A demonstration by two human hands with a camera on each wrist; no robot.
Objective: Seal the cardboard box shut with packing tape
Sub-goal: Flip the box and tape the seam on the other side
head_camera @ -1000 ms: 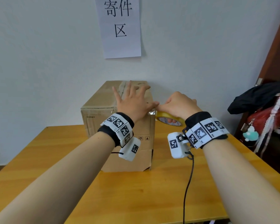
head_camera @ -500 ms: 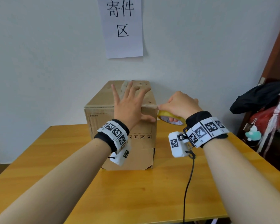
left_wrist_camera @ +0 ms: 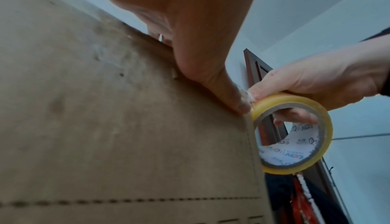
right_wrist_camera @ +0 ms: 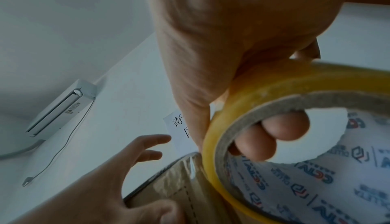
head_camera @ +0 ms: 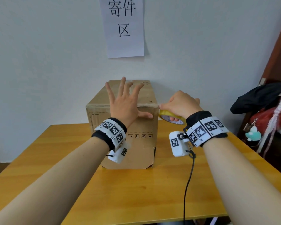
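Left hand (head_camera: 125, 104), fingers spread and straight, lies flat over the top front edge of the cardboard box (head_camera: 120, 143), thumb pressed on the front face. A second ago its thumb met the right hand at the corner; it now sits further left and the box has turned slightly, which suggests the first strip is stuck down and being smoothed. Right hand (head_camera: 182, 106) grips the tape roll (head_camera: 170, 117), fingers curled through the core, at the box's upper right corner, centre of the frame. The roll is a yellowish translucent ring on a grey card core with a printed liner; glossy film shows on the corner. The matte, dented box stands on the varnished wooden counter (head_camera: 136, 192).
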